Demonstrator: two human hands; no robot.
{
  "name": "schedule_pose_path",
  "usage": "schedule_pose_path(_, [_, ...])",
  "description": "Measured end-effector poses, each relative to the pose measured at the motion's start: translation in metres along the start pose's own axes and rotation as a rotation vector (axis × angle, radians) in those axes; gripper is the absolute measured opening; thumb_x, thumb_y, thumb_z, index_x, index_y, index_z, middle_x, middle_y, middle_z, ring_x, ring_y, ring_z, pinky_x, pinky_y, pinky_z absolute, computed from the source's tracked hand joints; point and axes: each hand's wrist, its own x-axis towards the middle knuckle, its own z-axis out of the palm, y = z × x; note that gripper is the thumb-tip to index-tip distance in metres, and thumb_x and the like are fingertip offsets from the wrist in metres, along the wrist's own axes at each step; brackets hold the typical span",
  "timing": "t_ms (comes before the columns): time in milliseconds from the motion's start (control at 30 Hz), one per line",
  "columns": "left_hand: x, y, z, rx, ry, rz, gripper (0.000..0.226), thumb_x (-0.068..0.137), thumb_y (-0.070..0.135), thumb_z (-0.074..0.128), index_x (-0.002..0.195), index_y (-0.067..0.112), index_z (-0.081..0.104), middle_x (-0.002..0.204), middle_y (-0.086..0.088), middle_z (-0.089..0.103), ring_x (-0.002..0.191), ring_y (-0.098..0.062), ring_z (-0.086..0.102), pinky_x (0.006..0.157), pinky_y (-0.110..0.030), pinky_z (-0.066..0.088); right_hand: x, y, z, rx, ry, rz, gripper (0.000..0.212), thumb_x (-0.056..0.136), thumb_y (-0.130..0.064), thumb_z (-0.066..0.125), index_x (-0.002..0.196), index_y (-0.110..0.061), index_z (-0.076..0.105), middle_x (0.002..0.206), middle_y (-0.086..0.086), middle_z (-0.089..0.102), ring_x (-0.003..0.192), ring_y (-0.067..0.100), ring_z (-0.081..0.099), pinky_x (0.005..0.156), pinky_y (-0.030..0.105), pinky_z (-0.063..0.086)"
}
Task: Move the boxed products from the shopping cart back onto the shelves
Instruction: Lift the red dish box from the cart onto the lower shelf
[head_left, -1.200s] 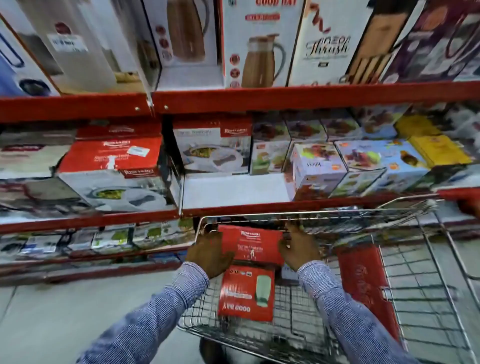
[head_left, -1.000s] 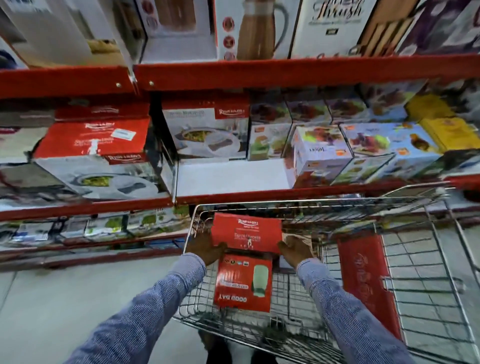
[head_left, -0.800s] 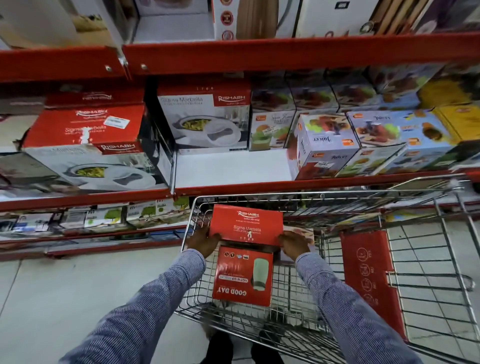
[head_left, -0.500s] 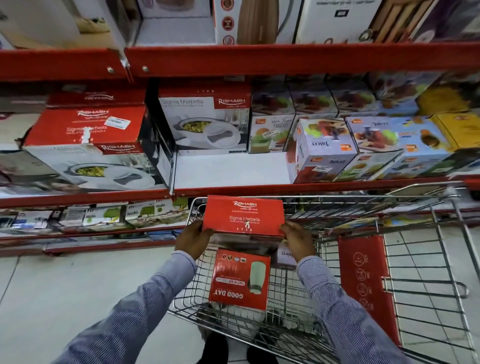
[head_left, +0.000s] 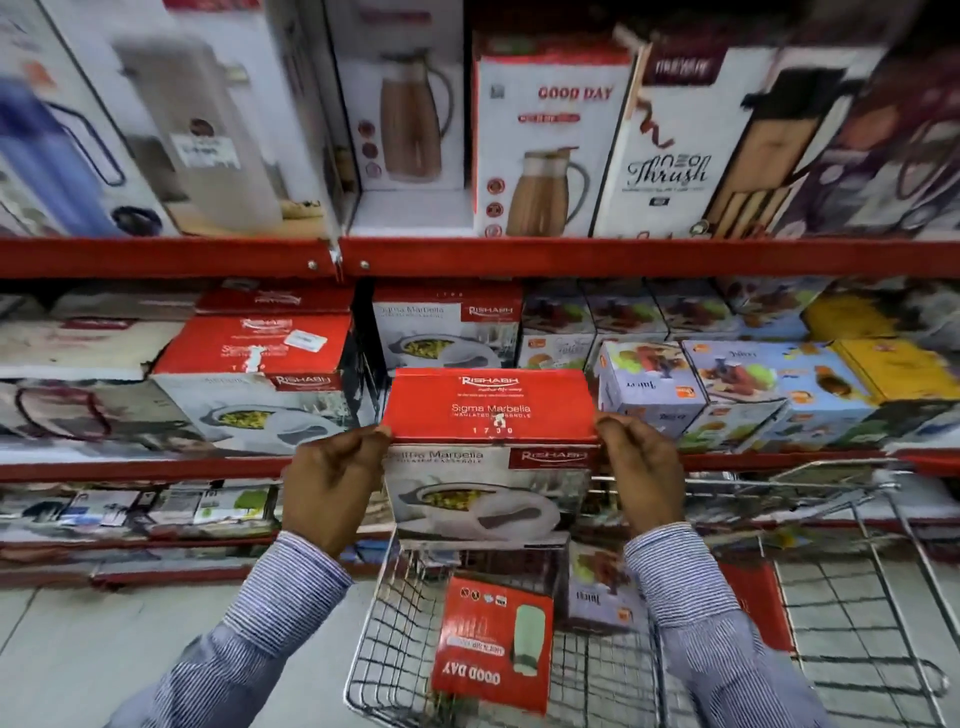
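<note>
I hold a red-topped Rishabh casserole box (head_left: 491, 410) in the air above the wire shopping cart (head_left: 878, 577), level with the middle shelf (head_left: 779, 460). My left hand (head_left: 332, 488) grips its left side and my right hand (head_left: 641, 480) grips its right side. Below it in the cart stands a red Good Day box (head_left: 491, 644), upside down, with a small juicer box (head_left: 597, 587) beside it. A matching casserole box (head_left: 447, 327) sits at the back of the middle shelf, right behind the held one.
More casserole boxes (head_left: 254, 384) are stacked to the left on the middle shelf and juicer boxes (head_left: 649, 384) to the right. The top shelf (head_left: 571, 254) carries tall jug and flask boxes (head_left: 550, 140). A lower shelf (head_left: 156, 514) holds small boxes. Grey floor lies lower left.
Both hands lifted the casserole box up out of the cart to the height of the middle shelf. The Good Day box stayed in the cart.
</note>
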Motion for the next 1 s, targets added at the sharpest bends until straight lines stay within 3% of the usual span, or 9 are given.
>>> schedule_pose_path(67, [0.005, 0.009, -0.009, -0.021, 0.014, 0.031, 0.020, 0.076, 0.051, 0.065, 0.075, 0.037, 0.080, 0.069, -0.021, 0.076, 0.069, -0.039, 0.075, 0.069, -0.055, 0.062, 0.005, -0.014, 0.003, 0.003, -0.015, -0.035, 0.021, 0.086, -0.026, 0.066, 0.099, -0.012, 0.075, 0.089, 0.000, 0.074, 0.082, 0.012, 0.067, 0.068, 0.024, 0.049])
schedule_pose_path(200, [0.021, 0.019, -0.021, -0.008, 0.074, 0.056, 0.027, 0.085, 0.038, 0.065, 0.064, 0.024, 0.075, 0.067, -0.027, 0.073, 0.068, -0.045, 0.072, 0.068, -0.057, 0.061, 0.016, -0.032, 0.012, -0.018, -0.065, -0.076, 0.023, 0.086, -0.029, 0.066, 0.104, -0.016, 0.073, 0.097, 0.002, 0.075, 0.091, 0.020, 0.070, 0.080, 0.037, 0.058])
schedule_pose_path(367, [0.050, 0.004, -0.025, -0.065, 0.043, 0.069, 0.045, 0.080, 0.054, 0.054, 0.093, 0.017, 0.076, 0.079, -0.023, 0.077, 0.071, -0.042, 0.073, 0.073, -0.062, 0.059, 0.032, -0.038, 0.031, -0.040, -0.155, -0.080, 0.030, 0.090, -0.026, 0.064, 0.118, -0.015, 0.068, 0.111, 0.006, 0.072, 0.101, 0.023, 0.068, 0.089, 0.044, 0.058])
schedule_pose_path(500, [0.063, -0.006, -0.018, -0.082, -0.021, 0.029, 0.032, 0.095, 0.020, 0.052, 0.120, 0.009, 0.069, 0.077, -0.017, 0.073, 0.066, -0.022, 0.060, 0.073, -0.039, 0.057, 0.044, -0.031, 0.049, -0.081, -0.180, -0.104, 0.030, 0.092, -0.020, 0.061, 0.121, -0.015, 0.065, 0.111, 0.007, 0.070, 0.104, 0.026, 0.067, 0.094, 0.047, 0.055])
schedule_pose_path(600, [0.072, -0.017, -0.011, -0.099, -0.075, 0.025, 0.033, 0.094, 0.012, 0.049, 0.122, 0.012, 0.068, 0.097, -0.015, 0.076, 0.069, -0.020, 0.057, 0.070, -0.029, 0.050, 0.056, -0.021, 0.058, -0.158, -0.205, -0.109, 0.031, 0.092, -0.022, 0.059, 0.123, -0.020, 0.063, 0.114, 0.004, 0.071, 0.106, 0.024, 0.067, 0.098, 0.049, 0.052])
schedule_pose_path(667, [0.074, -0.024, -0.006, -0.098, -0.082, 0.005, 0.038, 0.097, 0.003, 0.046, 0.130, 0.013, 0.063, 0.111, -0.009, 0.071, 0.083, -0.026, 0.064, 0.078, -0.029, 0.055, 0.065, -0.012, 0.063, -0.206, -0.230, -0.121, 0.032, 0.091, -0.028, 0.058, 0.123, -0.025, 0.062, 0.117, 0.003, 0.071, 0.108, 0.024, 0.066, 0.098, 0.050, 0.052])
schedule_pose_path(733, [0.074, -0.030, -0.002, -0.064, -0.088, -0.041, 0.043, 0.098, 0.002, 0.043, 0.138, 0.013, 0.056, 0.135, -0.014, 0.062, 0.121, -0.038, 0.059, 0.108, -0.047, 0.046, 0.072, -0.004, 0.069, -0.254, -0.242, -0.116, 0.034, 0.089, -0.036, 0.057, 0.123, -0.031, 0.061, 0.118, -0.001, 0.070, 0.109, 0.022, 0.066, 0.098, 0.049, 0.052])
schedule_pose_path(767, [0.074, -0.033, -0.001, -0.059, -0.096, -0.073, 0.044, 0.098, 0.002, 0.043, 0.140, 0.013, 0.054, 0.140, -0.017, 0.058, 0.130, -0.041, 0.052, 0.113, -0.054, 0.039, 0.072, -0.003, 0.072, -0.293, -0.254, -0.119, 0.034, 0.090, -0.035, 0.056, 0.123, -0.031, 0.061, 0.117, -0.002, 0.069, 0.109, 0.021, 0.065, 0.098, 0.047, 0.052])
schedule_pose_path(1000, [0.076, -0.036, 0.011, -0.182, -0.140, -0.179, 0.044, 0.099, 0.007, 0.046, 0.143, 0.006, 0.046, 0.148, -0.013, 0.049, 0.138, -0.035, 0.044, 0.117, -0.053, 0.033, 0.090, 0.010, 0.080, -0.345, -0.315, -0.053, 0.035, 0.092, -0.033, 0.053, 0.126, -0.026, 0.059, 0.122, 0.004, 0.068, 0.110, 0.025, 0.065, 0.098, 0.050, 0.052])
